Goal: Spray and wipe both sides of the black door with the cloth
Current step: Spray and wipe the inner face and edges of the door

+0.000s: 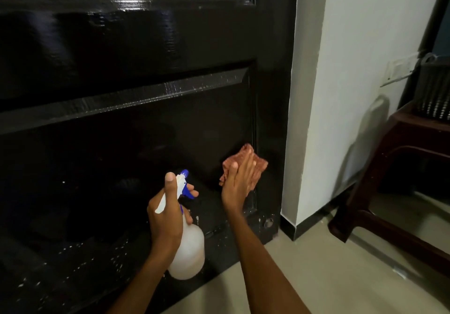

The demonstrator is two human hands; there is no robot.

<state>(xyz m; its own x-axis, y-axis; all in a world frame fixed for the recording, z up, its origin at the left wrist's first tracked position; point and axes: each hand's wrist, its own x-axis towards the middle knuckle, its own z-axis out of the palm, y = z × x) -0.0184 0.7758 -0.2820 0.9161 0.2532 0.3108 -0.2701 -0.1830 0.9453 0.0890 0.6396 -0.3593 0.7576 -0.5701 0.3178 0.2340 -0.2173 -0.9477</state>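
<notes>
Flat right hand (239, 179) presses cloth (253, 165) on door (146, 45).

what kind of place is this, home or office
Most likely a room in a home. A glossy black panelled door sits in a plain white wall, with a dark wooden table holding a basket beside it, over a pale tiled floor.

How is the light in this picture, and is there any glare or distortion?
Head view: dim overall; glare streaks on the glossy black door, brighter white wall carrying a soft shadow; wide-angle bending tilts the door panels; right hand and cloth slightly soft.
</notes>
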